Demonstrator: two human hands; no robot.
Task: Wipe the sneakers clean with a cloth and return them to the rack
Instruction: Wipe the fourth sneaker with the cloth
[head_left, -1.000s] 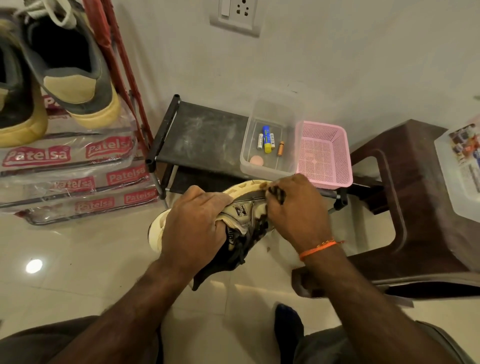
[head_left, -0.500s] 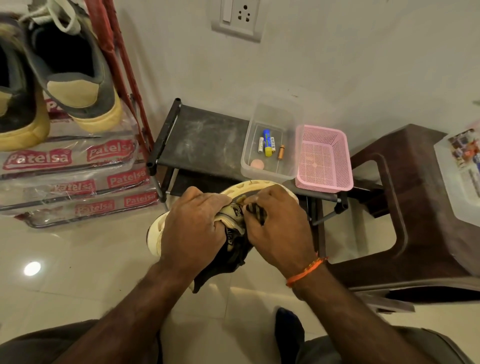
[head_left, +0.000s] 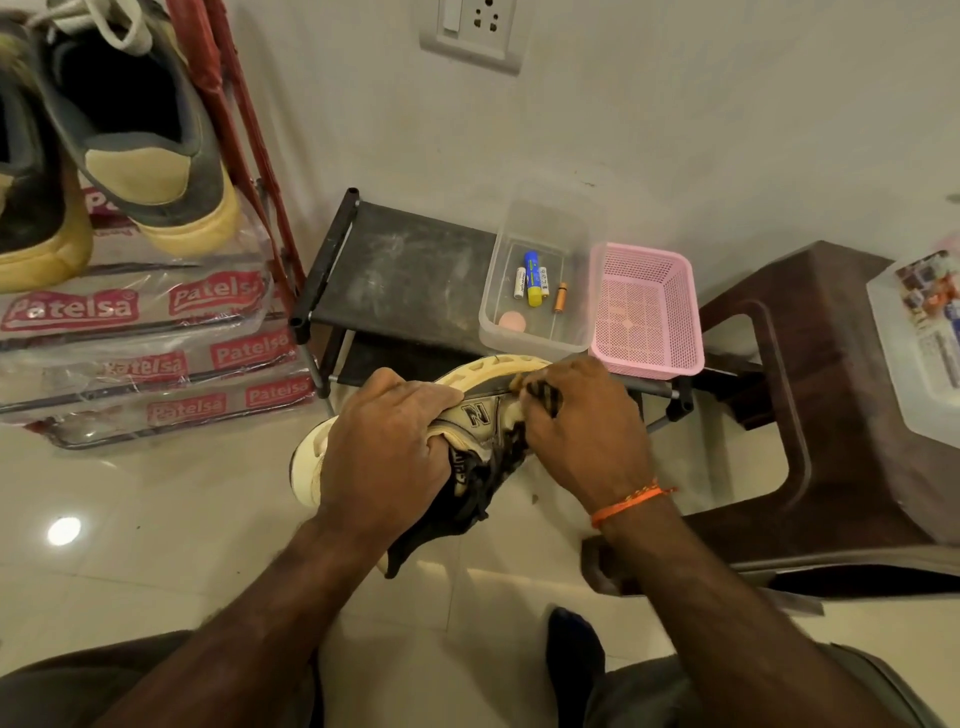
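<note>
Sneaker (head_left: 485, 415) is held on its side above the floor, gripped at the collar by the left hand (head_left: 384, 447), presumably steadied for wiping. A dark cloth (head_left: 543, 395) is pinched against it by the right hand (head_left: 582, 426). Two other shoes (head_left: 150, 140) are counted on the red rack (head_left: 228, 104).

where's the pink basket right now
In the head view the pink basket sits right of centre on the low black rack, against the clear plastic box of batteries, just beyond the right hand.
</note>
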